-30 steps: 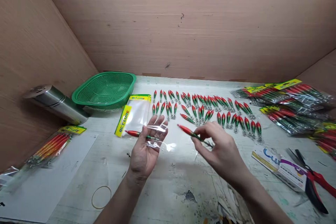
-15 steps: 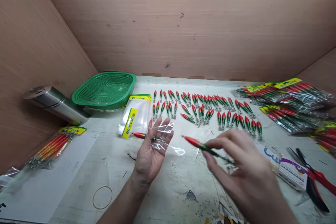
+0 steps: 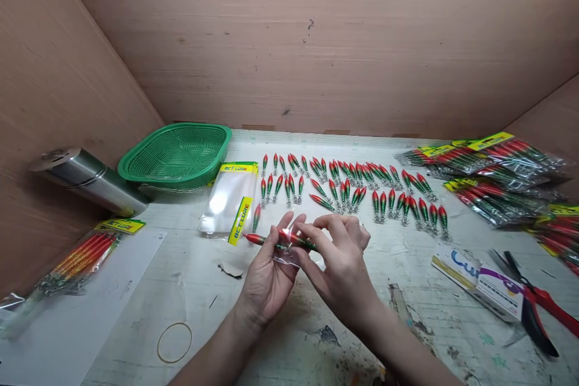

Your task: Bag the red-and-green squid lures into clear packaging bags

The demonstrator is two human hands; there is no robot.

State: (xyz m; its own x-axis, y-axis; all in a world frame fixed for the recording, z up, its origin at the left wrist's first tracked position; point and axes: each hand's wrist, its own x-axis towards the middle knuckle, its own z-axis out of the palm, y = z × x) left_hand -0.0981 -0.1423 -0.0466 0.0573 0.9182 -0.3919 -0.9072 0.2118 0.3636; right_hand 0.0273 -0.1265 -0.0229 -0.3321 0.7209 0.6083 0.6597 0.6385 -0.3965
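My left hand (image 3: 268,277) lies palm up and holds a clear plastic bag (image 3: 286,248) with a yellow header (image 3: 240,221); a red and green fishing lure (image 3: 259,240) sits inside it. My right hand (image 3: 337,260) pinches a second red and green lure (image 3: 296,239) and has its tip at the bag's mouth, against my left fingers. Several loose lures (image 3: 353,187) of the same kind lie in rows on the table just beyond both hands.
A stack of unfilled bags (image 3: 230,190) lies by a green basket (image 3: 176,154). A steel flask (image 3: 85,178) lies at the left above a filled pack (image 3: 81,253). Filled packs (image 3: 497,178) are piled at the right, near red-handled pliers (image 3: 538,307), a card and a rubber band (image 3: 174,342).
My right hand has carried its lure leftward from open air to the bag in my left hand. My left fingers have curled around the bag.
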